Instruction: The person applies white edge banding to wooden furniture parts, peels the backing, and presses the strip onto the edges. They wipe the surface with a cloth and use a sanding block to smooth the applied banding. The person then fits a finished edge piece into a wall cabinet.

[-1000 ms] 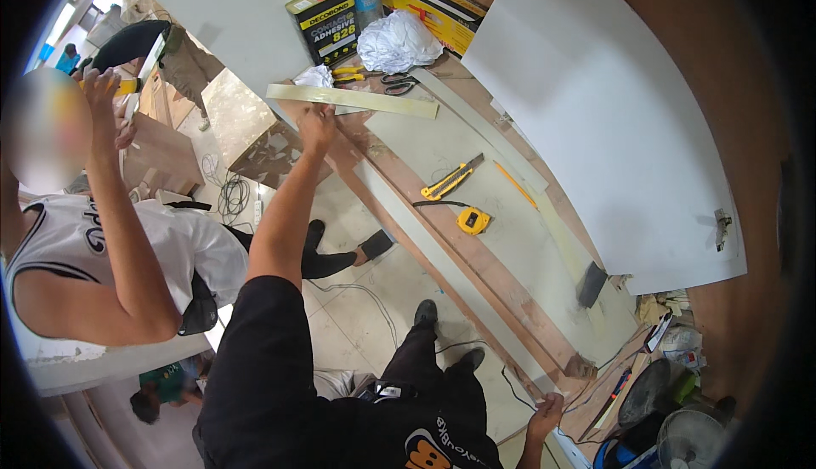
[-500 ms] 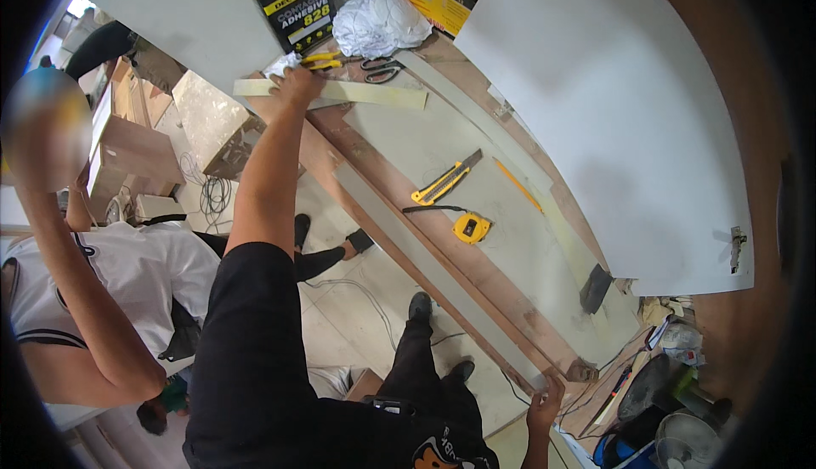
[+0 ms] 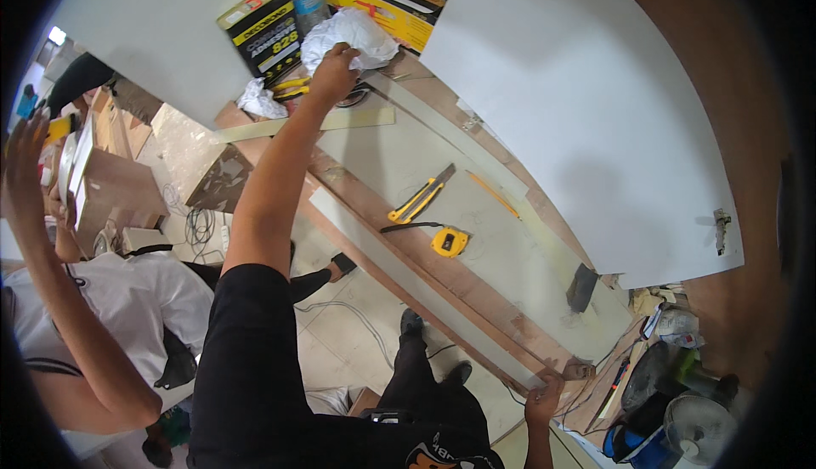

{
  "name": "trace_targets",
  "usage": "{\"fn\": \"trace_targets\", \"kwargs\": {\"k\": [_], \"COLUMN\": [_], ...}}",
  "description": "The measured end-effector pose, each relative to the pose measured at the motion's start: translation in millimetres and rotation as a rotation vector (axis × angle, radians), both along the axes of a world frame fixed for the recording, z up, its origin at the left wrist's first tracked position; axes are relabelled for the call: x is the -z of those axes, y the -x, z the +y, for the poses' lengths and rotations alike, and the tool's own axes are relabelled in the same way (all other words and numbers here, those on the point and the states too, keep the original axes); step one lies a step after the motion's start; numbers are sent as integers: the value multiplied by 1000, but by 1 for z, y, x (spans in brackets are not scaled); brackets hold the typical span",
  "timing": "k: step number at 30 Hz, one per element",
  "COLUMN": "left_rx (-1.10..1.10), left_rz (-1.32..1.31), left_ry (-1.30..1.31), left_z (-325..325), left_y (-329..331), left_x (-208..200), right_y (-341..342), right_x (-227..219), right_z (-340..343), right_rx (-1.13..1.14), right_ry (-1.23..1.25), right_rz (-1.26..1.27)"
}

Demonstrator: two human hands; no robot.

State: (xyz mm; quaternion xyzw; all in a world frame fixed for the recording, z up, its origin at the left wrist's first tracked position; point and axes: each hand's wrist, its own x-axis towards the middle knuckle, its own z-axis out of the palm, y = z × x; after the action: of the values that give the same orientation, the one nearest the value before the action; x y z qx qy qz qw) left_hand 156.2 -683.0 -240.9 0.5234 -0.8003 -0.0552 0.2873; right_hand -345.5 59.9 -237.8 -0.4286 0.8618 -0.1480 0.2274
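My left hand [image 3: 333, 76] is at the lower edge of a crumpled white cloth [image 3: 361, 37], its fingers curled against it. Scissors [image 3: 355, 95] lie partly hidden behind that hand, beside yellow-handled pliers [image 3: 293, 88]. At the near right end of the work surface, my right hand [image 3: 542, 398] pinches the end of a long pale strip [image 3: 416, 286] lying along a wooden edge. A shorter cream strip [image 3: 365, 118] lies crosswise under my left forearm. On the panel are a yellow utility knife [image 3: 422, 194], a tape measure [image 3: 449, 241] and a yellow pencil [image 3: 495, 195].
An adhesive can [image 3: 263, 34], a bottle [image 3: 308, 3] and a yellow-black box [image 3: 382, 10] stand at the back. A large white panel [image 3: 586, 121] rises at the right. A fan [image 3: 699, 428] and a dark block [image 3: 581, 289] sit nearer. Another person [image 3: 110, 341] is at my left.
My left hand has left the cream strip and moved up and right to the crumpled cloth. My right hand keeps its place at the long strip's end. The view has shifted slightly.
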Motion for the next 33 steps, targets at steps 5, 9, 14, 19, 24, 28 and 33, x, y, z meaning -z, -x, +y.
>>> {"fn": "trace_targets", "kwargs": {"k": [5, 9, 14, 19, 24, 28, 33], "left_rx": [-132, -153, -84, -112, -50, 54, 409], "left_rz": [-493, -619, -532, -416, -138, 193, 328], "left_ry": [102, -56, -92, -118, -28, 9, -437], "left_z": [-46, -119, -185, -186, -139, 3, 311], "left_y": [49, 52, 102, 96, 67, 73, 170], "left_x": [21, 47, 83, 77, 55, 31, -39], "right_y": [3, 7, 8, 5, 5, 5, -1], "right_x": [4, 11, 15, 4, 4, 3, -52], "right_z": [-3, -2, 3, -6, -4, -2, -33], "right_rx": [-155, -69, 89, 144, 168, 153, 326], "right_ry": [136, 248, 60, 84, 130, 142, 162], "right_rz": [69, 28, 123, 77, 93, 94, -465]}}
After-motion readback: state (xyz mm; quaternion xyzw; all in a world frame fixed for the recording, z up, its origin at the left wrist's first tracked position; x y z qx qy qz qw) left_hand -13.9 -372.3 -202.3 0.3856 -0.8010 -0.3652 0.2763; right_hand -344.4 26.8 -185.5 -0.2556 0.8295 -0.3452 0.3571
